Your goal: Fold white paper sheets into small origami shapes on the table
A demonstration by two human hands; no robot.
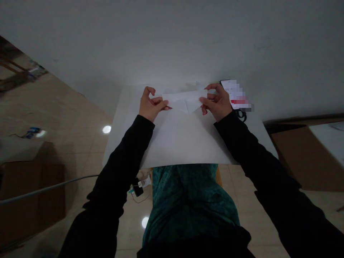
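Observation:
A folded sheet of white paper (185,98) is stretched between my two hands above the white table (185,147). Its upper edge runs nearly straight, and folded flaps slant to a point near the bottom middle. My left hand (152,104) pinches the left end between thumb and fingers, with the index finger raised and bent. At the opposite end, the thumb and fingers of my right hand (217,102) grip the paper, the thumb lying on the front. Some fingertips are hidden behind the sheet.
A phone (233,94) with a lit screen lies beyond my right hand, beside a dark ring-shaped object (241,115). The white wall (172,43) borders the table's far side. Cardboard boxes (306,157) stand right and left on the floor. A grey cable (51,188) runs at the left.

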